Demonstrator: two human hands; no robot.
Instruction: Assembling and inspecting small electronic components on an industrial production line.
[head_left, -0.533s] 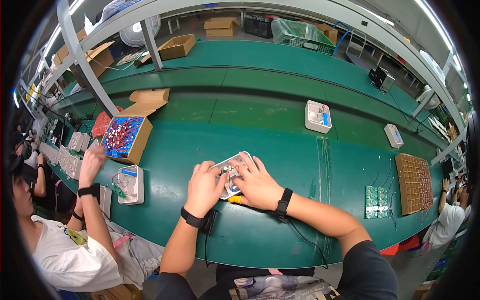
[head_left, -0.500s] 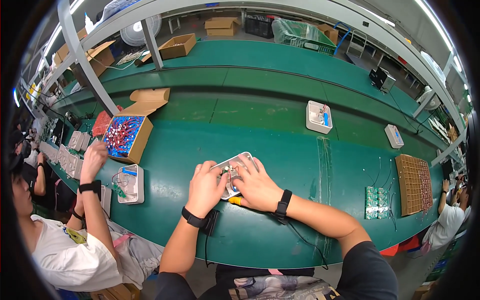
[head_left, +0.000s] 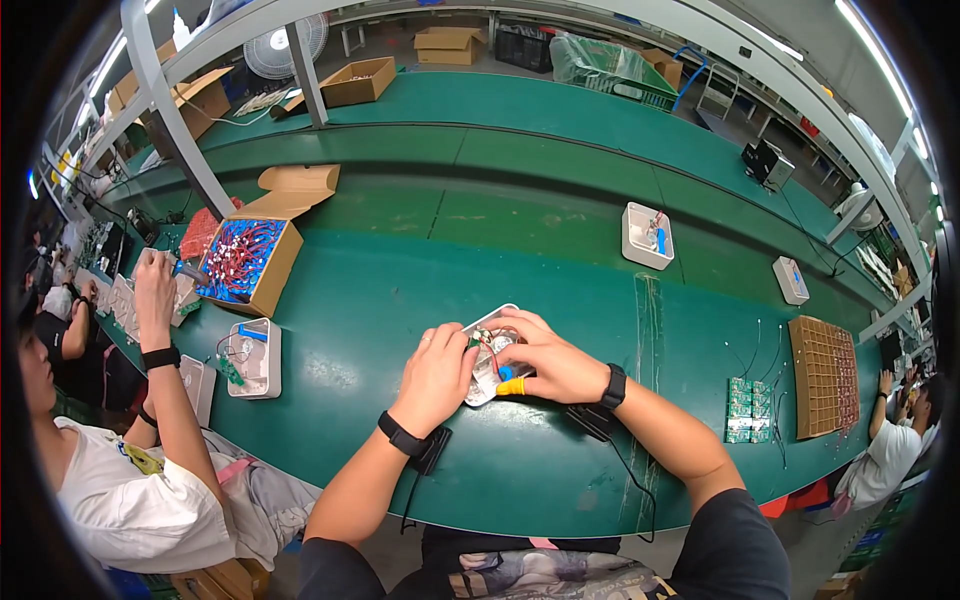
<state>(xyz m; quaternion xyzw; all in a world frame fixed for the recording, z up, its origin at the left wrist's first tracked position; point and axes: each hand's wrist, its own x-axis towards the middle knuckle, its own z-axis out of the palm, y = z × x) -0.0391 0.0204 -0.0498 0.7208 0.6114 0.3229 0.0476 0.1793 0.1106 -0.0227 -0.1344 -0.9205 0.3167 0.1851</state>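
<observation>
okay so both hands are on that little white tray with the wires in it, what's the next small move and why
Probably tuck the red wire down into the white tray. The left hand steadies the tray's left edge on the green belt, and the right hand rests over its right side with fingers by the wire, which loops above the parts inside beside a yellow piece. What lies under the hands is hidden.

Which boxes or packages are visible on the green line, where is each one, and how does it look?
Open cardboard box: left, brown, full of red and blue wired parts.
Open cardboard box: far side beside a post, brown, shallow.
Closed cardboard box: floor behind, brown.
Brown gridded tray: right edge, rectangular.
White plastic housing: centre, between both hands.
</observation>
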